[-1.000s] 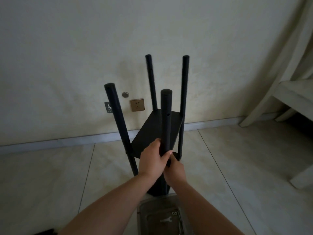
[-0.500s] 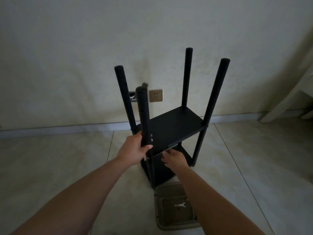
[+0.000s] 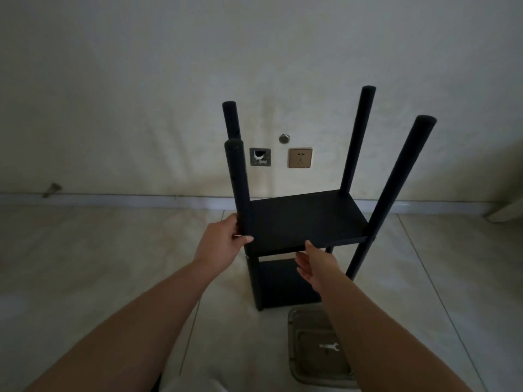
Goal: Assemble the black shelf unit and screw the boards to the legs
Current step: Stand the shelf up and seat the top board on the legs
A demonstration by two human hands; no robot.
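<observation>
A black shelf unit (image 3: 300, 222) is shown standing upright on a pale tiled floor (image 3: 85, 264), close to a cream wall (image 3: 141, 80). Four round black legs are seen: the near-left leg (image 3: 237, 182), the far-left leg (image 3: 231, 120), the far-right leg (image 3: 357, 140) and the near-right leg (image 3: 393, 190), all rising well above the upper board (image 3: 305, 219). A lower board (image 3: 283, 284) is seen beneath it, between the legs, near the floor.

The left hand (image 3: 223, 241) is wrapped around the near-left leg just where the upper board meets it, fingers behind the leg and thumb across the front. The right hand (image 3: 314, 264) is held with fingers spread and fairly straight at the near edge of the upper board, its thumb tip touching that edge; nothing is gripped by it.

On the floor, just in front of the unit's near edge, a shallow tray (image 3: 300, 360) is placed, partly hidden by the right forearm; a small flat wrench (image 3: 329, 346) lies in it.

On the wall behind the unit, a gold-coloured socket plate (image 3: 300, 157), an open metal wall box (image 3: 260, 157) and a small round metal fitting (image 3: 284, 138) are seen. No brand, label or legible writing can be made out.
</observation>
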